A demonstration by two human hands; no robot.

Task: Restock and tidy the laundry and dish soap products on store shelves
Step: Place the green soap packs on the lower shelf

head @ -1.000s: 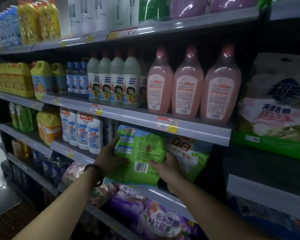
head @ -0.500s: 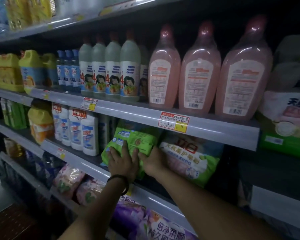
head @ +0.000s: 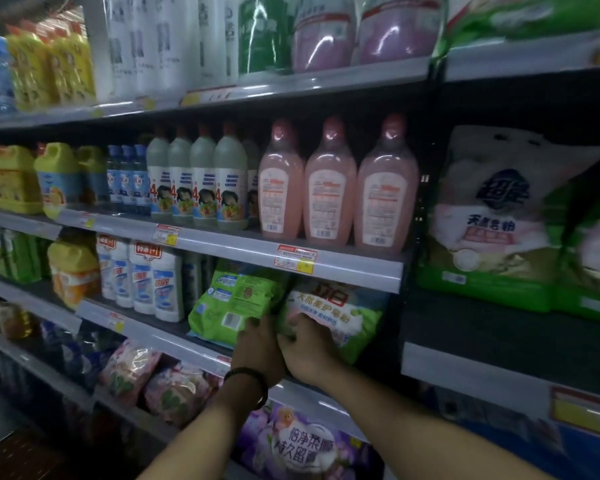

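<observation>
A green detergent bag with a barcode stands on the third shelf, right of the white bottles. Beside it leans a white-and-green bag with red lettering. My left hand, with a dark bracelet on the wrist, lies against the green bag's lower right corner, fingers pointing up between the two bags. Close beside it, my right hand grips the lower left corner of the white-and-green bag with curled fingers.
Three pink bottles and several white-green bottles stand on the shelf above. White bottles and a yellow jug stand to the left. Large green-white bags fill the right bay. Purple and pink bags lie below.
The green bag went from held in front of the shelf to standing on it. Both hands slid right, from flat on the green bag to the gap between the two bags.
</observation>
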